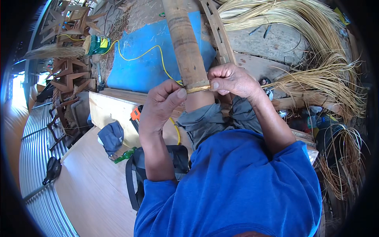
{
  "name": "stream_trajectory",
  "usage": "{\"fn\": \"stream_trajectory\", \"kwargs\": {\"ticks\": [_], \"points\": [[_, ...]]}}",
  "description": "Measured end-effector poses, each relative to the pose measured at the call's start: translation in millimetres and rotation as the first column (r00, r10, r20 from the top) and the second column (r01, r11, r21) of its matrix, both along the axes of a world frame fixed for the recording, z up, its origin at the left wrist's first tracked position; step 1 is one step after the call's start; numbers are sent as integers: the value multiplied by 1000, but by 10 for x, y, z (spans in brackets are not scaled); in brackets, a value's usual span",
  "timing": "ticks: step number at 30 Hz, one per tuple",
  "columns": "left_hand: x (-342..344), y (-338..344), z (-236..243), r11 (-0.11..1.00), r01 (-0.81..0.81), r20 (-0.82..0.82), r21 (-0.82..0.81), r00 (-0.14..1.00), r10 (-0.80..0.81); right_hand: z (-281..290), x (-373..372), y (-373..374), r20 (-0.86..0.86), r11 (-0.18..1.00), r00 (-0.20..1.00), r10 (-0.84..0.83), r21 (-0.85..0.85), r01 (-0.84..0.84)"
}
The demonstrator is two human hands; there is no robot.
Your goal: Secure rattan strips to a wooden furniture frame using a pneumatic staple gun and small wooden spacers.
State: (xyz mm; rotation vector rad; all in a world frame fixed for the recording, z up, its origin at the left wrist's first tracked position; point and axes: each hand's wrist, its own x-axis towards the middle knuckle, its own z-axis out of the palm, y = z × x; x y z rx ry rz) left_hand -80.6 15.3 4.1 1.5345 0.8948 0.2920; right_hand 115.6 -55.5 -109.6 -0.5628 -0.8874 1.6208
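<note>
My left hand point(166, 98) and my right hand point(231, 81) both pinch a yellowish twisted fibre strand point(196, 89), stretched level across the lower end of a long brown bamboo pole point(183, 39). The pole points away from me, over my bare leg point(197, 102) and rolled grey trousers point(203, 118). My left thumb lies on the strand left of the pole, my right thumb and curled fingers at its right edge. Beyond my right hand a loose bundle of pale fibres point(316, 83) fans out to the right; whether it joins the strand is unclear.
A blue sheet point(134, 59) lies under the pole, beside a slotted board point(220, 39). An orange-black tool point(136, 115), blue cap point(110, 138), green bottle point(126, 155) and black bag point(136, 181) are lower left. Wooden pieces point(67, 75), a green spool point(96, 45) and yellow cord point(162, 55) are upper left.
</note>
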Motion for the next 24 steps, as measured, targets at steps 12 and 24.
{"fn": "stream_trajectory", "kwargs": {"ticks": [12, 24], "points": [[-4, 122, 31, 995, 74, 26, -63, 997, -73, 16, -11, 60, -42, 999, 998, 49, -1, -49], [20, 127, 39, 994, 62, -53, -85, 996, -66, 33, 22, 22, -33, 999, 999, 38, -34, -39]]}}
